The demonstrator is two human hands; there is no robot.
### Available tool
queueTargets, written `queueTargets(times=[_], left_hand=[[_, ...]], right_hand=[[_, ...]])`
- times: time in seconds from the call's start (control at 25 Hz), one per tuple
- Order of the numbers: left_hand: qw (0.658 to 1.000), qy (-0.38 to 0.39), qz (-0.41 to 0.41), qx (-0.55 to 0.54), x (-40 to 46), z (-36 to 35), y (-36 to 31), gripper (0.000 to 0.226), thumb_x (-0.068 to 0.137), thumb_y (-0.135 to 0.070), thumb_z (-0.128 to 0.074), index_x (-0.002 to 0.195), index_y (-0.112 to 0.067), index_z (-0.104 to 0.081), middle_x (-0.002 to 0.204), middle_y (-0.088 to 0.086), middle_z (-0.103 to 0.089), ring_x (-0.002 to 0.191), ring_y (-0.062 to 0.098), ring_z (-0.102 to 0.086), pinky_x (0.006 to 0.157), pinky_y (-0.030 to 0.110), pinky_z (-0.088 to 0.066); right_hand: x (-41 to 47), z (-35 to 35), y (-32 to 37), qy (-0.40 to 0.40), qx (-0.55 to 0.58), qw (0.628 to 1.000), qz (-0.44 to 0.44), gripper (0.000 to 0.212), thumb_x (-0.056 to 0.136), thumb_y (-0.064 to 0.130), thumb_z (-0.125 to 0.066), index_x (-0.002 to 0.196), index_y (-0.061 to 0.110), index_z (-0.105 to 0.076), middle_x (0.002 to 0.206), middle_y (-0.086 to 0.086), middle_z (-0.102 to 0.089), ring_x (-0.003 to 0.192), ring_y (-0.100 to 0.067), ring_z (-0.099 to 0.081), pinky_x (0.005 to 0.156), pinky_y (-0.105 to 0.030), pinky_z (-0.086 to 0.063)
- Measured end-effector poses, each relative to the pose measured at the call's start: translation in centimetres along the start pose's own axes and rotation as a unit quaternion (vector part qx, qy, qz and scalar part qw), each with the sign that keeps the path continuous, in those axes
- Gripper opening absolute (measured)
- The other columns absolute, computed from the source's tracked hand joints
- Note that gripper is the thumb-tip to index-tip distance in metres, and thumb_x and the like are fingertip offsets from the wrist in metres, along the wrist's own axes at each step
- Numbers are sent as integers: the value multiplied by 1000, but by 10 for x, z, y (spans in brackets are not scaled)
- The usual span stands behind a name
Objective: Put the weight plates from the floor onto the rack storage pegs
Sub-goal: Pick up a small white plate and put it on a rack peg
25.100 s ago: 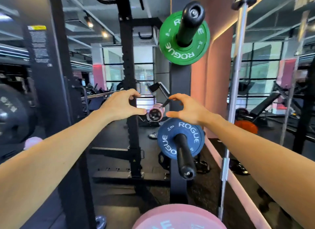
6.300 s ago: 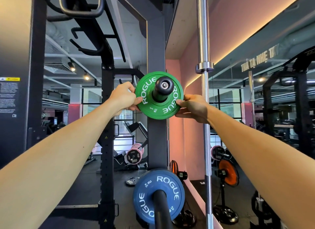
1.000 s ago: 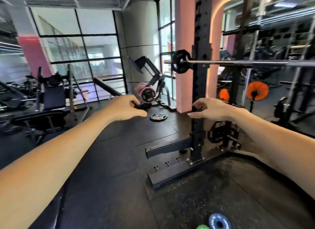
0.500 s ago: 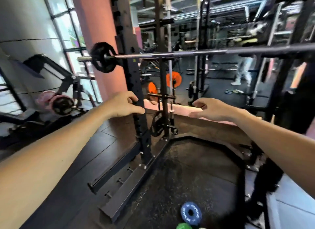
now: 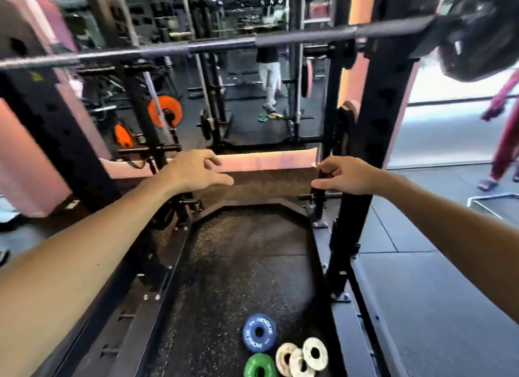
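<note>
Both my left hand [image 5: 193, 170] and right hand [image 5: 346, 175] hang loose-fingered, holding nothing; the blue plate [image 5: 259, 332] looks small, rigid, light, so I'd pinch its rim.

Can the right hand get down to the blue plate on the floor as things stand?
Probably yes. The right hand is empty, fingers loosely spread, held out well above the platform. The blue plate lies flat with nothing on top; the white plates sit beside it. It would need a long reach down.
</note>
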State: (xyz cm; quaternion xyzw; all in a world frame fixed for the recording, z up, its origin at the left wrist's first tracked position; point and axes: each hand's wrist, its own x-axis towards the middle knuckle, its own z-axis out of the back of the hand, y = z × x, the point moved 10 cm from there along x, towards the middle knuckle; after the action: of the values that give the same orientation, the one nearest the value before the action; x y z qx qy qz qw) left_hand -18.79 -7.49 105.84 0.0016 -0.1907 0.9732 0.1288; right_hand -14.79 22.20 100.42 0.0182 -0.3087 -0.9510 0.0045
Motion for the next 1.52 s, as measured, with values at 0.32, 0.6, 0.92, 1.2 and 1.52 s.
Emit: queueTargets(times=[0.32,0.6,0.92,1.2,1.52], left_hand=[[991,95,-89,-20,110,-96,-72,52,67,-56,-79,109,-28,-65,106,-5,-67,96,15,-60,83,27,-42],[964,216,-155,-2,148,-227,-86,57,71,-57,-76,117,-26,-63,112,-3,-64,106,19,-59,91,29,-43],[945,290,-154,-2,177,-473,-8,63,67,-60,-77,120,-31,-60,114,-5,-63,104,18,-59,92,31,-45],[922,363,-137,-10,143,-746,85,68,67,-62,-76,125,-31,-56,112,-7,-63,106,19,-58,95,35,-46],[890,446,-85,-28,55,-1015,189,74,73,-58,-74,135,-26,-50,122,-4,-61,117,18,-54,96,31,-41]], right_hand=[[12,9,-112,-44,30,990,-134,58,79,43,-74,129,18,-57,128,-3,-59,105,-14,-53,96,-27,-42],[6,-40,-190,-48,22,972,-227,59,84,45,-68,133,17,-52,133,-5,-57,115,-19,-55,91,-24,-39],[45,-236,-331,-20,47,956,-288,59,85,44,-66,136,18,-50,135,-5,-55,119,-19,-54,94,-24,-38],[58,-469,-479,12,44,946,-320,54,87,42,-65,133,17,-52,130,-4,-58,116,-22,-56,98,-30,-42],[-18,-722,-633,84,68,898,-426,55,92,44,-57,140,20,-44,134,-6,-56,122,-23,-52,94,-27,-37]])
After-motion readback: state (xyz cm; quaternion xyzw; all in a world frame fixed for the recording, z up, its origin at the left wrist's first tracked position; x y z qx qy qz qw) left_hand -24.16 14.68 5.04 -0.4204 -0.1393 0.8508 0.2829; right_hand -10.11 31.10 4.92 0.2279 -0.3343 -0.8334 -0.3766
